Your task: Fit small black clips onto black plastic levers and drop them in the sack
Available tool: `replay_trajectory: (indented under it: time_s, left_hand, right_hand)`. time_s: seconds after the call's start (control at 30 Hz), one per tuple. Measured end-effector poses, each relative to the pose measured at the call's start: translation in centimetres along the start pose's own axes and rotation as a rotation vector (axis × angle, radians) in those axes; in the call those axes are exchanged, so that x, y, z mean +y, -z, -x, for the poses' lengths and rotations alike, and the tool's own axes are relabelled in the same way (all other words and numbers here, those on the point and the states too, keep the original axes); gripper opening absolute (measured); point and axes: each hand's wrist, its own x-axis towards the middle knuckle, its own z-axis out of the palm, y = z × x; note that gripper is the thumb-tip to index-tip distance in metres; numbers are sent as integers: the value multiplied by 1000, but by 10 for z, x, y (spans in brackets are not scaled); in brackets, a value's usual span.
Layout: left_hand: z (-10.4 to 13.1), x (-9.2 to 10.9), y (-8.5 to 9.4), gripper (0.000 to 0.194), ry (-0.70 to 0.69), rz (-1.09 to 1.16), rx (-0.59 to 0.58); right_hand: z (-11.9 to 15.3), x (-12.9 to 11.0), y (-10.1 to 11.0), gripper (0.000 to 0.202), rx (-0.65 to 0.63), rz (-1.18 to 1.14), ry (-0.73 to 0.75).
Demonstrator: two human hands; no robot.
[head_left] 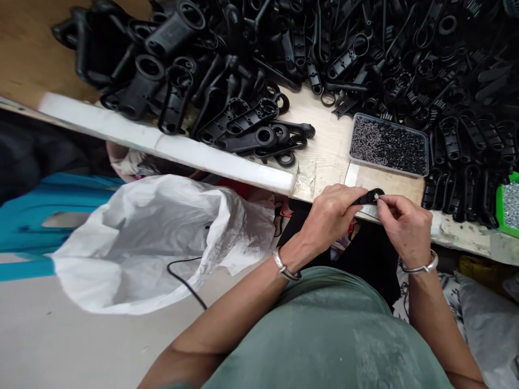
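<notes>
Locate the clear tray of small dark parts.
In the head view, the clear tray sits on the worktable, right of centre, just beyond the two hands and left of the green-rimmed container.

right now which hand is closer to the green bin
Right. The right hand is left of the green bin, at the black part's right end; the left hand is farther left, holding the part's other end.

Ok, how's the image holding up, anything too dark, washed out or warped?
Head view: the piled black parts sink into shadow toward the upper right; the white strip looks washed out, its left end soft; edges look stretched, wide-angle style; the pale piece at the right hand is too small to read.
</notes>
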Motion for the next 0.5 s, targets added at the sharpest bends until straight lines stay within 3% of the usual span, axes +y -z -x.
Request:
replay_trajectory:
  time_s: [0.13, 0.33, 0.5]
  left_hand:
    - [2, -1, -2, 20, -3, 20, 6]
    - [4, -2, -6, 20, -19, 12, 1]
    - [5, -2, -6, 18, -27, 22, 29]
  right_hand:
    - [1, -1, -2, 17, -12, 123, 111]
    - [2, -13, -3, 24, -84, 311, 141]
    - [-8, -13, 9, 24, -243, 113, 33]
